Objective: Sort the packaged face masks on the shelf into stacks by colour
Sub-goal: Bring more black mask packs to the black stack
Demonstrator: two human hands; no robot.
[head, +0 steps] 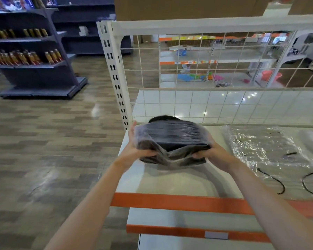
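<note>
A thick stack of black face masks [172, 139] in clear plastic bags sits at the left end of the white shelf [179, 181]. My left hand [135, 147] grips its left side, thumb curled under the front edge. My right hand [212, 152] grips the right front corner the same way. Whether the stack rests on the shelf or is just above it I cannot tell. To the right lie clear-bagged white masks [266, 147] with black ear loops, flat on the shelf.
A white wire grid [215, 76] backs the shelf, with a slotted upright post [116, 76] at its left. An orange strip [170, 202] edges the shelf front, and a lower shelf sits below. Wooden floor and dark shelving with bottles [25, 56] lie to the left.
</note>
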